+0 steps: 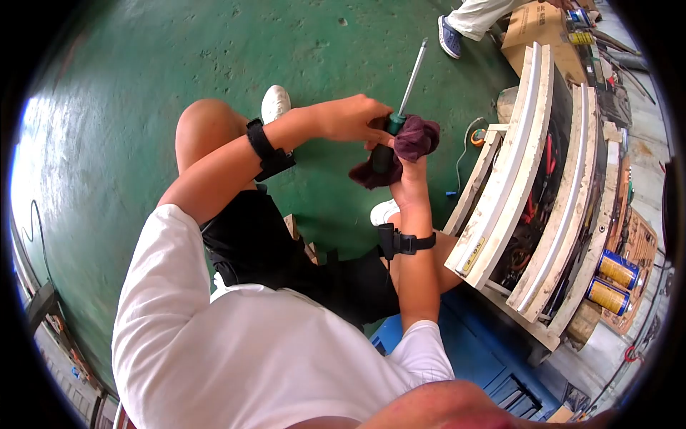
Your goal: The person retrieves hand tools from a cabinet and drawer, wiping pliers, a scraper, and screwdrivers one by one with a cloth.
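A long screwdriver (412, 82) with a green and black handle is held up in front of me, its metal shaft slanting up and away. My left hand (359, 120) is closed, its fingers pinching the handle near the base of the shaft. Wrapped in my right hand (411, 179) is a dark maroon cloth (416, 138), bunched against the handle from the other side. Part of the cloth hangs below the handle. The right fingers are mostly hidden by the cloth. Both wrists wear black straps.
At the right stands a worn whitish tool rack (500, 179) with red-handled tools inside. Blue and yellow cans (619, 269) stand beyond it. Below is a blue cabinet (479, 350). A cardboard box (543, 36) and another person's leg and blue shoe (450, 37) appear at the top.
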`<state>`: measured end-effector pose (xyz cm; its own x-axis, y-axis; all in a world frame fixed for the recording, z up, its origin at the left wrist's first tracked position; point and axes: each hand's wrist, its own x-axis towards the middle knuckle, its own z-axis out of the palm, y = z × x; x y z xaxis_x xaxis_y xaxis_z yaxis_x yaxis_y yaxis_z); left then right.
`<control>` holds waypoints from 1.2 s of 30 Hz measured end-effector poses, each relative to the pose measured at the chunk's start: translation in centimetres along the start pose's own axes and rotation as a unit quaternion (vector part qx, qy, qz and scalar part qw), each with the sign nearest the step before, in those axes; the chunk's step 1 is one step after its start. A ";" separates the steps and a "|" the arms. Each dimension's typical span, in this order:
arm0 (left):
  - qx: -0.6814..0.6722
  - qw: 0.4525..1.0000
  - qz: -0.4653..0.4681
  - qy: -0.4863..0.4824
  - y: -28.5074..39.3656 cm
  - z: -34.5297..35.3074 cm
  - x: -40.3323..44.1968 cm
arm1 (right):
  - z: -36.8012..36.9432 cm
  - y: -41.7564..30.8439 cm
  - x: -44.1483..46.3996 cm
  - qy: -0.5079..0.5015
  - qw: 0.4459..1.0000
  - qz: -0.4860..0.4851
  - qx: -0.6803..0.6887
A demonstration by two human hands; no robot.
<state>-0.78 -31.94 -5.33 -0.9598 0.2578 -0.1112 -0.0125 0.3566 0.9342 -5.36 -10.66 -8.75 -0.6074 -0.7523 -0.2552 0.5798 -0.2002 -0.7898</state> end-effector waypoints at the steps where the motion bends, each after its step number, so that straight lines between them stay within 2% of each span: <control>1: 0.001 1.000 0.000 0.004 -0.5 -0.2 -0.1 | 0.0 0.0 0.3 0.007 0.999 0.016 -0.036; 3: -0.026 0.998 0.056 0.016 -1.9 -0.3 0.2 | 0.5 -0.1 0.6 0.008 0.997 0.013 -0.069; 4: -0.034 0.997 0.066 0.028 -1.4 -0.6 0.4 | 0.7 0.0 0.7 0.045 0.996 -0.024 -0.077; 6: 0.109 0.993 0.035 0.022 -0.8 -1.1 0.5 | 0.7 0.1 0.6 0.108 0.988 -0.071 -0.089; 7: 0.105 0.993 0.037 0.029 -1.3 -0.9 0.8 | 0.7 0.0 0.7 0.104 0.987 -0.069 -0.097; 9: 0.163 0.978 0.119 0.059 -2.2 -0.3 1.4 | 0.9 0.0 1.0 0.135 0.983 -0.094 -0.083; 12: 0.205 0.961 0.169 0.084 -2.3 -0.6 1.0 | 1.3 -0.3 0.9 0.150 0.978 -0.101 -0.106; 16: 0.276 0.942 0.156 0.109 -2.5 -0.8 0.6 | 0.4 0.1 1.2 0.203 0.973 -0.047 -0.097; 19: 0.335 0.919 0.187 0.089 -3.2 -0.9 0.9 | 0.2 0.1 0.6 0.198 0.978 -0.003 -0.069; 21: 0.373 0.879 0.255 0.154 -2.6 -0.9 0.6 | 0.1 -0.1 0.7 0.203 0.976 -0.017 -0.079; 22: 0.371 0.879 0.256 0.153 -2.1 -1.0 0.5 | 0.2 -0.5 0.6 0.195 0.976 -0.010 -0.093; 24: 0.381 0.850 0.294 0.212 -1.2 -1.0 0.2 | 0.4 -1.4 0.1 0.188 0.976 0.000 -0.108; 26: 0.391 0.835 0.322 0.214 -1.4 -0.7 0.4 | 0.7 -2.4 -0.5 0.083 0.981 0.042 -0.170; 27: 0.402 0.818 0.351 0.215 -1.4 -0.6 0.4 | 0.8 -2.3 -0.8 0.084 0.981 0.045 -0.171; 28: 0.402 0.818 0.350 0.216 -1.4 -0.5 0.3 | 1.0 -2.0 -0.9 0.066 0.981 0.030 -0.179; 30: 0.410 0.902 0.131 0.043 -1.4 -0.4 -0.2 | 1.5 -1.5 -0.9 0.046 0.980 -0.015 -0.192; 34: 0.404 0.901 0.153 0.042 -3.1 -0.1 0.4 | 0.3 -1.0 -0.7 0.049 0.976 -0.004 -0.214; 36: 0.379 0.914 0.143 0.009 -3.0 -0.2 0.2 | 0.5 -1.1 -1.1 0.156 0.972 0.016 -0.175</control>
<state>-1.02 -33.12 -8.04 -0.8976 0.4262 0.1127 0.4317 0.7980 0.4204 -5.02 -9.93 -7.33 -0.7587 -0.5173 -0.3960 0.4134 0.0875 -0.9063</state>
